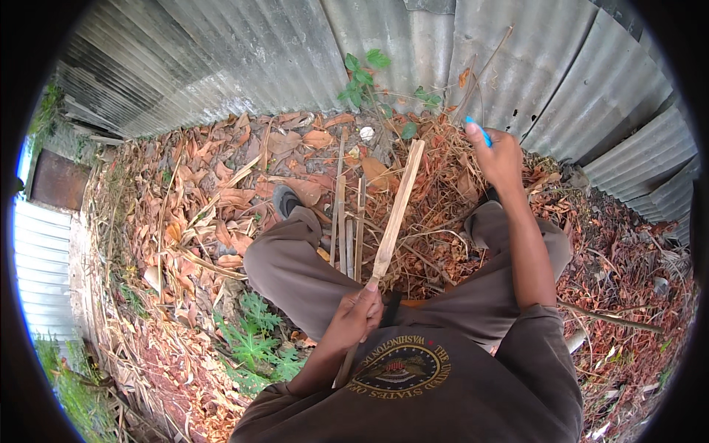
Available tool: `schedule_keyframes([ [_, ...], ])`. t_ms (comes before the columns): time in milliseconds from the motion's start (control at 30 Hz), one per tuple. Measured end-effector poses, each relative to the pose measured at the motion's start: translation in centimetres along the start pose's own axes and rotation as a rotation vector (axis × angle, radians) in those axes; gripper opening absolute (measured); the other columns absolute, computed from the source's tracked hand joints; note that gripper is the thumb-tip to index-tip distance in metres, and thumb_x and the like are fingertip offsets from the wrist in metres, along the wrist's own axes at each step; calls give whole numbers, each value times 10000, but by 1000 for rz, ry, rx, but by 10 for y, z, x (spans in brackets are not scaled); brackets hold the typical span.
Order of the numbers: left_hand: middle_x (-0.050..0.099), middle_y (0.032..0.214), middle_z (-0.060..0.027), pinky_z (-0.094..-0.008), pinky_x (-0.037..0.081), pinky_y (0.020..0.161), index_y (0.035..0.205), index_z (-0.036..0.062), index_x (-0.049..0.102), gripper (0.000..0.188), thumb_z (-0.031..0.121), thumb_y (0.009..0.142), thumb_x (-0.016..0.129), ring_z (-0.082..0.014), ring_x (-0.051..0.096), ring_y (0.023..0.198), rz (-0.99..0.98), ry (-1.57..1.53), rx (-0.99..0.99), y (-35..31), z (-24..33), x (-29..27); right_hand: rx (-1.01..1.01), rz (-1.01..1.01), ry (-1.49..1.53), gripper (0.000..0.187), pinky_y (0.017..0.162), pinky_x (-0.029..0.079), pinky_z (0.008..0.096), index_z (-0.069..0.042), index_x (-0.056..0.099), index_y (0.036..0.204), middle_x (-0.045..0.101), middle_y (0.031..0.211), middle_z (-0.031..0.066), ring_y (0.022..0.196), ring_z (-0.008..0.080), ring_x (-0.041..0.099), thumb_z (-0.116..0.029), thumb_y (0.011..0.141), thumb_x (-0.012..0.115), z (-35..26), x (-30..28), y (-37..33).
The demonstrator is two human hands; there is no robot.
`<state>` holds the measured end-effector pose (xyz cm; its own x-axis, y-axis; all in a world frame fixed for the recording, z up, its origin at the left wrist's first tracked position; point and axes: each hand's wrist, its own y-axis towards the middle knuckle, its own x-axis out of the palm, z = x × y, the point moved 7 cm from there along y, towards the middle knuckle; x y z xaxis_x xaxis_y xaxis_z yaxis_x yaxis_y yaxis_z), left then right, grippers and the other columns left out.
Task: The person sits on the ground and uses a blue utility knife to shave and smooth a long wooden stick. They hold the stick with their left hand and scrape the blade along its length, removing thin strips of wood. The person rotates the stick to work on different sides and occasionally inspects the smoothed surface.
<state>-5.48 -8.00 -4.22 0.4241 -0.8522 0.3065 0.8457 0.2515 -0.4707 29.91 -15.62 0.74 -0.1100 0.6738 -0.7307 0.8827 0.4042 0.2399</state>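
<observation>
1. a long pale bamboo strip (395, 214) runs from the person's lap up and away over the knees, its far end above the leaf litter; held at the near end like this, its length stays free in front of the body.
2. the left hand (358, 314) is closed in a fist around the strip's lower end, thumb on top, steadying it at a slant.
3. the right hand (496, 155) is raised well apart from the strip, fingers curled around a blue-handled tool (481, 133); its blade is not visible.
4. between the knees, several thinner split sticks (347, 229) lie side by side, near the strip.
5. dry brown leaves (214, 199) and tangled straw cover the ground, and a corrugated metal fence (295, 52) closes the space ahead.
</observation>
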Motion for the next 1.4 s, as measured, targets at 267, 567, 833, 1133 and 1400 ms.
schedule_keyframes([
  [267,350,535,17,-211,260,359,682,111,351,475,429,1035,324,-46,300,412,147,150,67,11,34,-4,-615,-235,79,688,449,456,402,-84,600,551,517,445,85,416,285,562,-755,704,600,-87,46,-102],
  [567,337,530,23,-228,224,396,665,127,312,465,401,1041,323,-50,283,445,101,143,87,16,29,10,-701,4,34,692,428,438,389,-96,576,535,491,431,67,405,261,549,-770,690,599,-80,35,-75],
  [833,338,538,24,-223,244,388,674,119,313,468,409,1041,312,-51,283,442,-150,81,13,-4,8,38,394,161,48,807,632,475,452,-20,672,638,575,541,187,603,321,620,-771,814,435,76,14,50],
  [1133,337,516,21,-219,258,338,678,122,334,464,412,1040,316,-49,282,398,80,117,83,11,21,-24,-88,-339,409,622,533,320,290,-39,487,622,397,554,-13,566,94,367,-591,908,508,-13,40,-42],
  [1400,372,540,26,-207,325,393,696,97,381,480,416,1042,291,-51,344,413,-116,335,53,38,19,6,378,-653,1256,273,416,240,221,-36,623,774,409,539,-70,433,36,326,-276,883,696,-53,81,-107],
])
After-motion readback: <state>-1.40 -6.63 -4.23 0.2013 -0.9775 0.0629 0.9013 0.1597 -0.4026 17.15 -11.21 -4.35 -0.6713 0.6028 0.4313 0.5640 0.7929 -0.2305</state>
